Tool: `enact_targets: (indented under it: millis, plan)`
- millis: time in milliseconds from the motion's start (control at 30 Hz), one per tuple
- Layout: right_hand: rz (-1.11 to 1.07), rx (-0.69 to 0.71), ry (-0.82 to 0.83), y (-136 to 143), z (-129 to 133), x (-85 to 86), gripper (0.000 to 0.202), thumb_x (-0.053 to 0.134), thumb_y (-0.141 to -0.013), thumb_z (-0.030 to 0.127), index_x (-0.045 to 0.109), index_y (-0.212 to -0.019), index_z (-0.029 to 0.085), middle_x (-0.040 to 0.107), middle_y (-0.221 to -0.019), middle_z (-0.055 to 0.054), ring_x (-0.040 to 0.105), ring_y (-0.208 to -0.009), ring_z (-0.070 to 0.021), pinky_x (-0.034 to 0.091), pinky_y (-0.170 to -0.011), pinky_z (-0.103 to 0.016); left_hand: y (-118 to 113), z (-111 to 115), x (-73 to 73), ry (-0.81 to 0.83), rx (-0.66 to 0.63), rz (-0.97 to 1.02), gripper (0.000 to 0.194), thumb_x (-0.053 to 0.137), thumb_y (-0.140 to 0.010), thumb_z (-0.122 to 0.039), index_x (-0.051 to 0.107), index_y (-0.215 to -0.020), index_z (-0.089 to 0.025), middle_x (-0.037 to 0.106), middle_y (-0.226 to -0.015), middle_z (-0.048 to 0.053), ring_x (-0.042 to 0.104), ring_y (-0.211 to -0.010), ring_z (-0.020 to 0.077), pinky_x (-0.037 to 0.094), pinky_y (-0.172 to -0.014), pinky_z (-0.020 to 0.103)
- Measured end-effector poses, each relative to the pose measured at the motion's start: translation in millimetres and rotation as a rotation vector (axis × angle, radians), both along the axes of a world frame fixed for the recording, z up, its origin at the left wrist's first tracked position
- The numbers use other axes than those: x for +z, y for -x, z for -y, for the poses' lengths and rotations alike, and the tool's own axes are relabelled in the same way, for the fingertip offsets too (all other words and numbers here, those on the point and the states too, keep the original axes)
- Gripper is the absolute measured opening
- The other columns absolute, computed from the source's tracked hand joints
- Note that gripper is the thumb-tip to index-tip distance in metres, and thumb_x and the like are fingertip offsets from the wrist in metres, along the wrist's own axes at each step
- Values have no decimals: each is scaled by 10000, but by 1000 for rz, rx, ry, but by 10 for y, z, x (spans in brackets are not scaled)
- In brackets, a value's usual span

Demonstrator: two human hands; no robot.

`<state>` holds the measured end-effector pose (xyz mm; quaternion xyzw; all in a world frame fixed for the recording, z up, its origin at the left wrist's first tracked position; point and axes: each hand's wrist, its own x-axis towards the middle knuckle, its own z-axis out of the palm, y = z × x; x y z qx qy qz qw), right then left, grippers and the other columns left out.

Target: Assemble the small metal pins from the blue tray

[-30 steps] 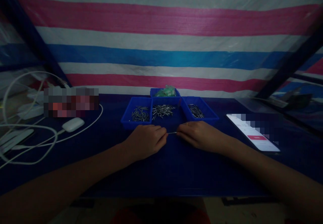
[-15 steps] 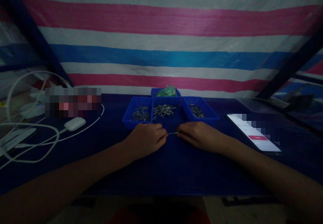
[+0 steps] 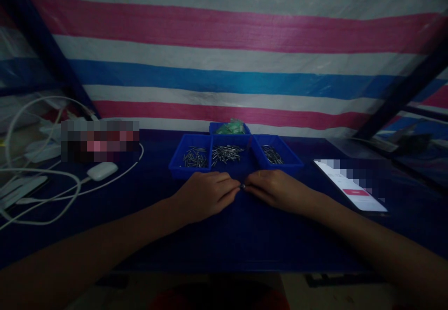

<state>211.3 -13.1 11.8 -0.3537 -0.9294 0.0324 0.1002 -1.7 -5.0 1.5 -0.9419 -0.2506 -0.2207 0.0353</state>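
Left hand (image 3: 210,191) and right hand (image 3: 275,186) nearly tip to tip on one pin (image 3: 242,187).
Both pinch the pin over the table (image 3: 231,240); only a glint shows between them. A moment ago a longer stretch lay bare; left fingers since closed in toward the right, which I read as the grips drawing together along the piece. Beyond: left tray (image 3: 179,157), loose metal pins (image 3: 195,158); right tray (image 3: 292,160), similar batch (image 3: 272,154); between these, a heap (image 3: 227,153), container unclear; back tray (image 3: 229,137), green plastic (image 3: 234,127).
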Motion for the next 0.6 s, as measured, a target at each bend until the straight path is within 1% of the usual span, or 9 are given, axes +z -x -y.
enact_targets:
  millis: [67, 167, 300, 400, 600]
  plan:
    - [-28, -3, 1, 7, 0, -1, 207, 377, -883, 280, 531, -829, 153, 565, -733, -28, 521, -652, -116, 378, -600, -239, -6, 16, 12, -10, -26, 29, 243, 367, -889, -269, 574, -975, -176, 615, -851, 9, 559, -786, 106, 431, -686, 213]
    - [-67, -22, -12, 16, 4, 9, 199, 400, -874, 293, 545, -851, 158, 580, -744, -25, 532, -675, -121, 387, -621, -244, -10, 33, 42, -12, -31, 34, 250, 372, -887, -280, 586, -948, -167, 618, -841, 13, 555, -782, 112, 434, -684, 222]
    - [-98, -67, -60, 10, 8, 30, 214, 416, -865, 313, 555, -823, 156, 576, -707, -25, 535, -659, -120, 392, -617, -245, -1, 22, 64, -22, 16, -11, 287, 339, -893, -282, 600, -879, -164, 606, -759, 14, 543, -723, 118, 425, -661, 239]
    - [-102, -90, -112, -11, 3, 39, 201, 432, -855, 300, 555, -796, 152, 570, -683, -25, 530, -636, -120, 393, -600, -246, 7, -9, 36, -23, 75, -65, 287, 336, -889, -275, 594, -830, -163, 590, -729, 15, 539, -702, 123, 422, -650, 250]
    - [-112, -37, -155, -40, 2, 66, 249, 393, -876, 301, 577, -801, 151, 576, -698, -36, 523, -666, -125, 397, -621, -252, 12, -37, -24, 57, 111, -90, 201, 380, -856, -232, 571, -884, -173, 586, -761, 7, 551, -706, 121, 423, -633, 243]
